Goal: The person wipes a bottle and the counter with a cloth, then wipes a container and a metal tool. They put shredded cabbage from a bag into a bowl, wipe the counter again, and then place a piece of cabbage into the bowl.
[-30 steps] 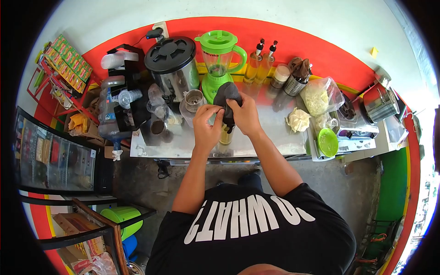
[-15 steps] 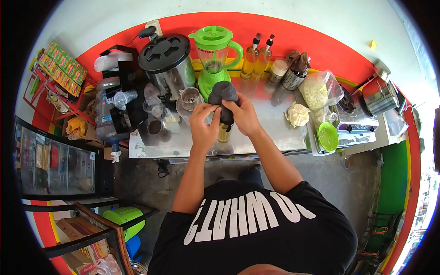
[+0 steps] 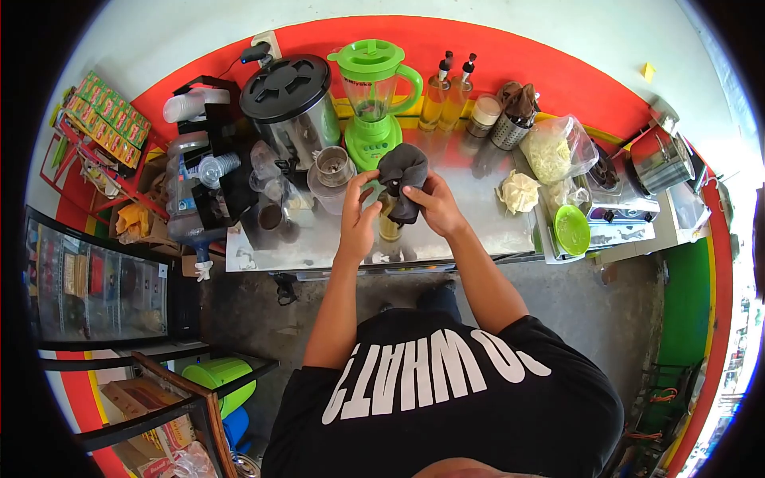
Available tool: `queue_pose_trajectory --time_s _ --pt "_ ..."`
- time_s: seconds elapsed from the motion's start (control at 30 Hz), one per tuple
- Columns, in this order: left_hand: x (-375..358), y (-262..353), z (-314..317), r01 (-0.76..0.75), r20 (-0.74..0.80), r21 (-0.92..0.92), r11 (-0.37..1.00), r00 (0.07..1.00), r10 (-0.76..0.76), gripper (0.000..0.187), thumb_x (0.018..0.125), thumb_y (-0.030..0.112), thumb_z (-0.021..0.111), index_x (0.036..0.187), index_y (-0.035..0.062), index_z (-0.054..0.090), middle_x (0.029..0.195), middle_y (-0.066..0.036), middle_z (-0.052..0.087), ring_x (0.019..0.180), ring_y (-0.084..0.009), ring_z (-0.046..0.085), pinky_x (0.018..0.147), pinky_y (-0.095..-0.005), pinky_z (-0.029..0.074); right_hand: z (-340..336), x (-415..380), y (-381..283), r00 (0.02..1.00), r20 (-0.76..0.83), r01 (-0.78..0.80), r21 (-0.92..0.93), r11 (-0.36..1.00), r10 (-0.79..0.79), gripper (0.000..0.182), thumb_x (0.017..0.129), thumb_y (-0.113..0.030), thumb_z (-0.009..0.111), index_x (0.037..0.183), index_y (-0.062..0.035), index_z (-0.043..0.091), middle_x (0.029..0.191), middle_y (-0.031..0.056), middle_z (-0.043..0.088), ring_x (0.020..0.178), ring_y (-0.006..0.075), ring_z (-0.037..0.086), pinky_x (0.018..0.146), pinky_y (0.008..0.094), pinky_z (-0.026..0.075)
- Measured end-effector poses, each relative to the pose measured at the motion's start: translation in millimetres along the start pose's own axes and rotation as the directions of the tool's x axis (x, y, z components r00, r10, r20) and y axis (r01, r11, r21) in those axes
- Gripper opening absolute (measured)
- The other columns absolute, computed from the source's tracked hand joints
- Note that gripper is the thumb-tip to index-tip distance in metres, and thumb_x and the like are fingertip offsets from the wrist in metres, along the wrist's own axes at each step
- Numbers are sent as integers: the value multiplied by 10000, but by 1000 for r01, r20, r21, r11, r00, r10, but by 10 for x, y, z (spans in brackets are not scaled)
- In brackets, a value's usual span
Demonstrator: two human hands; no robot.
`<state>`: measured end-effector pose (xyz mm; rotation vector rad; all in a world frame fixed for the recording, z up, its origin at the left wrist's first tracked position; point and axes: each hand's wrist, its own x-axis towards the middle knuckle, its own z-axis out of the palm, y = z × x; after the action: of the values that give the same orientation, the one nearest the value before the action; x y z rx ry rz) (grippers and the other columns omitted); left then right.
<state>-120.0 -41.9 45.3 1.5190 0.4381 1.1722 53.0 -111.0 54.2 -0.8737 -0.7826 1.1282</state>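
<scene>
My right hand [image 3: 437,205] is closed on a bunched dark grey cloth [image 3: 403,169], with the thumb pressed on its front. Part of the cloth hangs down over the upper part of a clear container with yellowish liquid [image 3: 390,229], which stands on the counter. The cloth hides its top. To the left of the cloth is my left hand [image 3: 358,217], its fingers and thumb apart and curved, with nothing visible gripped. Behind the hands stands a green blender [image 3: 373,143]. A metal cup [image 3: 333,166] rests on a plastic container near my left fingertips.
A steel counter [image 3: 470,231] runs across in front. On it are a large metal pot with a black lid [image 3: 288,111], two pump bottles [image 3: 446,99], a crumpled cream bundle [image 3: 519,193], a bag of shredded food [image 3: 554,155], a green bowl [image 3: 571,231] and a dark cup [image 3: 271,218].
My left hand has come off the cloth, its fingers now spread to the left. The right hand and cloth have shifted slightly right, showing more of the container's upper part.
</scene>
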Motion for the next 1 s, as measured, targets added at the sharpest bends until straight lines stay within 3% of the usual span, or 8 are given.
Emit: queue_pose_trajectory --time_s 0.07,0.23,0.3,0.4,0.53,0.7,0.9,1.0 --pt "-40 -131 -96 74 48 -54 996 996 -72 609 851 -4 540 1452 64 473 1435 -108 521 1392 -234 444 1165 -426 327 -75 14 9 1000 17 -2 -50 999 3 372 938 -75 732 1280 -10 603 1160 55 688 1059 139 633 958 333 509" --pt "-39 -221 -235 206 144 41 978 967 -210 657 809 -67 548 1452 36 473 1469 -118 526 1425 -246 453 1177 -432 340 49 -11 -21 997 75 37 -209 977 -22 431 927 -64 738 1322 -13 573 1213 68 665 1100 149 615 1006 337 489" --pt "18 -236 -304 253 196 59 966 946 -260 672 795 -90 552 1451 30 476 1470 -119 532 1427 -249 463 1181 -432 346 81 -21 48 988 60 152 -483 862 -140 509 892 -123 777 1346 -12 575 1189 73 685 1094 159 617 980 329 488" --pt "135 -107 -365 325 312 62 944 892 -328 677 800 -112 579 1457 22 484 1456 -120 553 1385 -257 513 1170 -417 375 136 -93 62 987 31 147 -579 802 -159 483 886 -139 774 1311 -1 592 1160 92 696 1082 169 623 972 321 487" --pt "216 68 -318 245 364 99 964 893 -264 664 904 -13 666 1522 50 432 1498 -91 525 1383 -241 515 1155 -410 388 -54 -215 409 991 -7 104 -587 803 -134 400 913 -143 756 1258 4 617 1116 92 709 1048 160 634 951 322 494" --pt "345 29 -151 118 439 203 972 876 -198 509 926 63 723 1411 41 570 1372 -60 644 1268 -176 595 1111 -368 437 -215 -309 554 990 -95 40 -543 839 -108 311 957 -131 715 1213 23 626 1085 93 728 1028 146 650 932 323 505" --pt "385 -107 -135 150 359 291 945 899 -253 433 907 69 759 1312 -7 629 1219 -75 722 1160 -158 657 1037 -334 498 -265 -349 314 988 -152 -79 -435 897 13 370 925 -118 746 1230 36 606 1089 94 722 1026 142 655 919 335 527" --pt "377 -136 -98 161 332 300 940 906 -261 441 900 65 765 1312 -11 629 1222 -88 719 1145 -149 659 1033 -334 501 -254 -412 326 985 -171 -114 -504 856 30 466 865 -120 800 1249 38 588 1107 109 716 1030 170 665 922 351 531"
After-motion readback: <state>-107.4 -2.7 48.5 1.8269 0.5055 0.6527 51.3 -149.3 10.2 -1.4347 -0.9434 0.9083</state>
